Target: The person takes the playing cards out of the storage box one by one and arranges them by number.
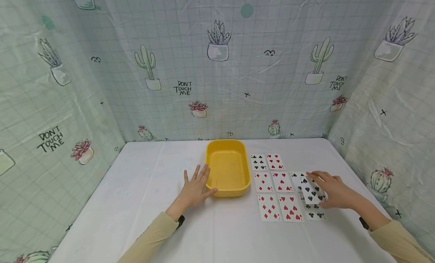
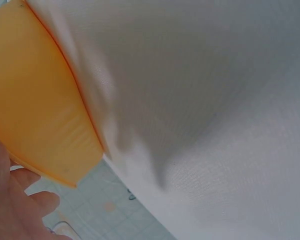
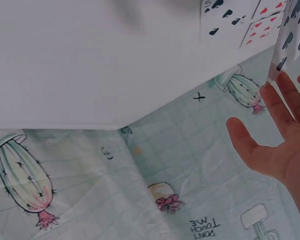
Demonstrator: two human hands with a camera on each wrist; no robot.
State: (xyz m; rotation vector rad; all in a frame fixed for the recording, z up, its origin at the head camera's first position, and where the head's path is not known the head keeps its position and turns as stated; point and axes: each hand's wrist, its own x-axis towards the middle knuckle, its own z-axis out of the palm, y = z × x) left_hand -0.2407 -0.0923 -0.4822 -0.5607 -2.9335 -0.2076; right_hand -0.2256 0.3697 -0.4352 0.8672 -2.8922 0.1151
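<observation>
My right hand (image 1: 334, 189) pinches a spade playing card (image 1: 312, 191) by its edges, thumb at the near side and fingertips at the far side. That card is tilted over a club card (image 1: 316, 214) and partly covers another spade card (image 1: 296, 179). In the right wrist view the held card (image 3: 292, 37) shows at the fingertips. My left hand (image 1: 195, 187) lies with fingers spread against the left side of a yellow tray (image 1: 228, 193), fingertips at its rim. The left wrist view shows the tray's outer wall (image 2: 40, 95) beside the fingers.
Face-up cards lie in rows right of the tray: a club card (image 1: 259, 162) and a heart card (image 1: 275, 162) at the back, diamond (image 1: 263, 182) and heart (image 1: 282, 182) cards in the middle, diamond (image 1: 269, 208) and heart (image 1: 290, 208) cards in front. Printed curtains (image 1: 238, 78) surround the white table (image 1: 153, 161).
</observation>
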